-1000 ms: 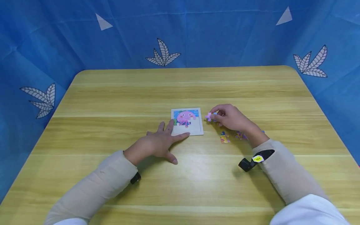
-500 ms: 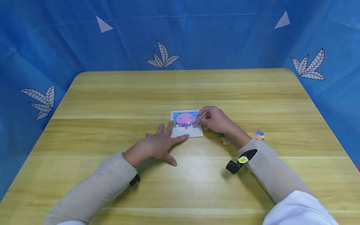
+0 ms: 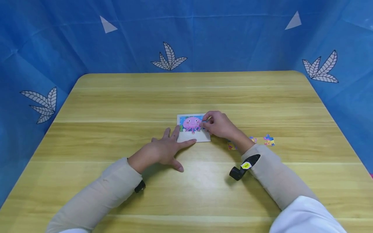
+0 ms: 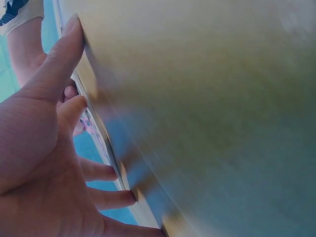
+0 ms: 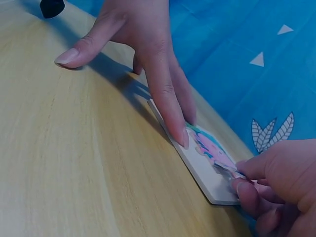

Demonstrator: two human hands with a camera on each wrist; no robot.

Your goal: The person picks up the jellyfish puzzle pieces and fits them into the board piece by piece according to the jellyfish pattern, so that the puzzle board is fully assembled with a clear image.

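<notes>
A square jigsaw board (image 3: 189,137) with a white frame lies mid-table, its upper part filled with a pink octopus picture (image 3: 190,122) on blue. The lower strip of the board is bare white. My left hand (image 3: 166,149) rests spread, its fingertips on the board's left and near edges and its thumb out on the table. At the board's right side my right hand (image 3: 220,124) pinches a small puzzle piece (image 5: 228,169) between thumb and index finger. In the right wrist view that piece is tilted, close over the picture's edge; the fingers cover part of it.
Loose puzzle pieces lie to the right of the board: one blue and yellow piece (image 3: 269,140), another piece (image 3: 253,139) beside it, and a yellow piece (image 3: 231,146) partly behind the right wrist. A blue cloth (image 3: 233,38) hangs behind the wooden table (image 3: 131,97).
My right hand has moved left from the loose pieces to the board, bringing a puzzle piece with it, then shifted slightly further left. My left hand has stayed on the board.
</notes>
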